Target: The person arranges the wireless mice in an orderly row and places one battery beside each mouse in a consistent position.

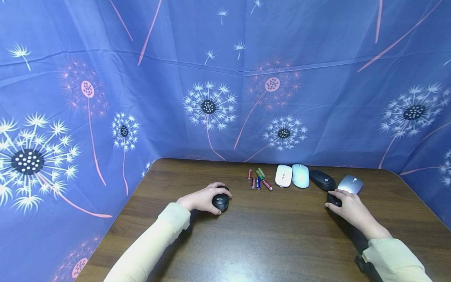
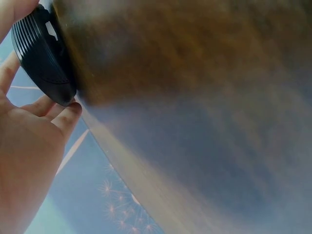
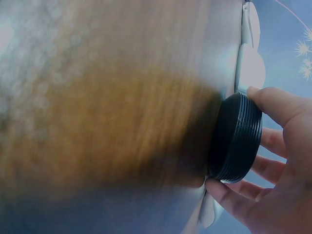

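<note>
On the left part of the table my left hand (image 1: 203,199) grips a black computer mouse (image 1: 220,201), thumb on the near side and fingers round the far side. The left wrist view shows the ribbed side of this mouse (image 2: 41,56) between thumb and fingers, its base close against the tabletop. Over at the right, my right hand (image 1: 350,209) holds another black mouse (image 1: 332,200), partly hidden under the fingers. Its ribbed edge (image 3: 247,139) appears in the right wrist view, with thumb and fingertips at opposite ends.
Several batteries (image 1: 258,184) lie at the middle back of the wooden table (image 1: 267,235). Right of them stand a white mouse (image 1: 283,176), a pale blue mouse (image 1: 300,176), a black mouse (image 1: 321,179) and a grey mouse (image 1: 351,183). A blue dandelion-print cloth (image 1: 169,117) hangs behind.
</note>
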### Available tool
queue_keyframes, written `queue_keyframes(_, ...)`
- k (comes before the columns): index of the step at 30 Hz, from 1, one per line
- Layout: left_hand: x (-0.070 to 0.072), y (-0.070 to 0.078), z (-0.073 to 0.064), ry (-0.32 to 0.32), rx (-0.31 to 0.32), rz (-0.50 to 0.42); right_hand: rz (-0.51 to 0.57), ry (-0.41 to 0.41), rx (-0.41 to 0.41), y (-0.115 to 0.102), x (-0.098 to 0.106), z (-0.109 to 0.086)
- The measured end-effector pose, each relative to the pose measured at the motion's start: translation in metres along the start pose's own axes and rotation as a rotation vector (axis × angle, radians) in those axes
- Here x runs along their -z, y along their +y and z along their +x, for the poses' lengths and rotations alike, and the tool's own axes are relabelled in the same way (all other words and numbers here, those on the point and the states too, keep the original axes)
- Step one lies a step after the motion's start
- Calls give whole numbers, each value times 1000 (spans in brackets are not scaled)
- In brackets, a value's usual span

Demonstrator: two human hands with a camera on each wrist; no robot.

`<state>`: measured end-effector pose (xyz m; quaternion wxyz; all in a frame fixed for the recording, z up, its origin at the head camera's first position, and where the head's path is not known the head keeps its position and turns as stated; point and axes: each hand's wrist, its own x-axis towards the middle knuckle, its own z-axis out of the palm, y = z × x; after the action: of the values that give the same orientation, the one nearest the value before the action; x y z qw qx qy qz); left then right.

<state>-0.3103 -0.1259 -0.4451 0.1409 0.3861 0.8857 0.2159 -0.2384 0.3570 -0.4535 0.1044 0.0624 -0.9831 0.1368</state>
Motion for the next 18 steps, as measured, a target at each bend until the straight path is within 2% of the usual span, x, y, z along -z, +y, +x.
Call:
queue_keyframes(11,0,3,-1,-2,6,11,5,-23,-26,-1,-1,0)
queue_keyframes(18,-1,10,1,36,33,20,1,-30,-29,-2,0,0)
